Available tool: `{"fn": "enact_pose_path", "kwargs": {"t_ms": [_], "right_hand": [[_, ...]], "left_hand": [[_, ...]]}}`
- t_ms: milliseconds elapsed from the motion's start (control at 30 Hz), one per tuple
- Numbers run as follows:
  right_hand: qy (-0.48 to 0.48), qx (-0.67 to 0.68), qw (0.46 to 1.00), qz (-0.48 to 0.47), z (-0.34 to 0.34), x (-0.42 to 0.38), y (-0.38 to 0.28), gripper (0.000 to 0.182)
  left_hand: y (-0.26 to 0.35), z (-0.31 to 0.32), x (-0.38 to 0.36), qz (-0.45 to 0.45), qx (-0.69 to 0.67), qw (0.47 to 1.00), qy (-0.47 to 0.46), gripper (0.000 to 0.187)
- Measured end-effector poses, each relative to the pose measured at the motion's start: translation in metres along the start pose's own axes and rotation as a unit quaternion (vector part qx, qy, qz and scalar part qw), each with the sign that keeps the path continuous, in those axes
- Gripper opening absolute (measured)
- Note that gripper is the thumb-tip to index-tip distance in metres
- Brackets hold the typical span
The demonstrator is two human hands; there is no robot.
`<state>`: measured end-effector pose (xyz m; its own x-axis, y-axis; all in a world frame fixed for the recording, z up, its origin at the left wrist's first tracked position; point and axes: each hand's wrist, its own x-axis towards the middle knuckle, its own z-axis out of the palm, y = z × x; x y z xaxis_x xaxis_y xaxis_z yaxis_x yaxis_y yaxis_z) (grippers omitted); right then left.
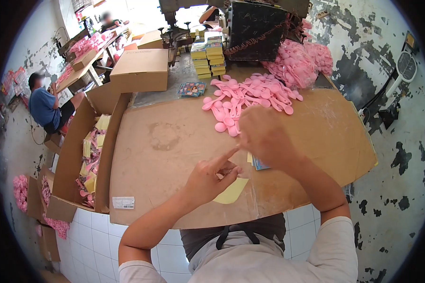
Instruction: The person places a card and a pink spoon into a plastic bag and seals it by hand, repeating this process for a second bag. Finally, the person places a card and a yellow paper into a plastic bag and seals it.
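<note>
My right hand (pixel 264 137) is over the cardboard-covered table, just in front of a heap of pink plastic spoons (pixel 250 92). Its fingers are curled in and slightly blurred, so what they hold, if anything, is hidden. Close by on the left, my left hand (pixel 211 178) has its index finger stretched towards the right hand and its thumb apart, with nothing visible between them. A pale yellow piece of paper (pixel 232 192) lies beneath the left hand. Partly covered by the right hand is a small stack of blue printed cards (pixel 260 163).
On the left stands an open carton (pixel 107 184) of spoons and yellow packets. A closed box (pixel 141 70), card stacks (pixel 208 56) and a black metal box (pixel 255 30) stand at the back. Bagged pink spoons (pixel 297 63) lie behind the heap. A person (pixel 49 106) sits far left.
</note>
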<state>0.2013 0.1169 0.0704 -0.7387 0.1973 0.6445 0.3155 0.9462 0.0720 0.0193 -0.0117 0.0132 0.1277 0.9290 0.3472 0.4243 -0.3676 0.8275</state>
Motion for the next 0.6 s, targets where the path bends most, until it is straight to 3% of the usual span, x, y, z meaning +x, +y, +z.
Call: {"fn": "enact_pose_path", "kwargs": {"t_ms": [100,167,267,367,600], "right_hand": [[-0.01,0.098,0.995,0.035,-0.016,-0.006,0.03,0.019],[-0.02,0.164,0.986,0.033,-0.031,-0.014,0.014,0.018],[0.052,0.069,0.996,-0.006,-0.02,-0.019,-0.019,0.016],[0.057,-0.038,0.997,-0.042,-0.002,-0.026,-0.026,0.017],[0.01,-0.071,0.997,-0.007,0.009,-0.031,-0.023,0.022]], "left_hand": [[-0.002,0.001,0.0,-0.042,-0.027,0.999,0.007,0.054],[-0.003,0.0,0.0,-0.052,-0.06,0.997,0.02,0.054],[0.004,0.0,0.001,-0.039,-0.045,0.998,0.015,0.053],[-0.002,0.01,-0.003,-0.007,-0.019,0.999,0.038,0.053],[-0.007,0.014,-0.002,0.028,0.048,0.998,0.032,0.053]]}}
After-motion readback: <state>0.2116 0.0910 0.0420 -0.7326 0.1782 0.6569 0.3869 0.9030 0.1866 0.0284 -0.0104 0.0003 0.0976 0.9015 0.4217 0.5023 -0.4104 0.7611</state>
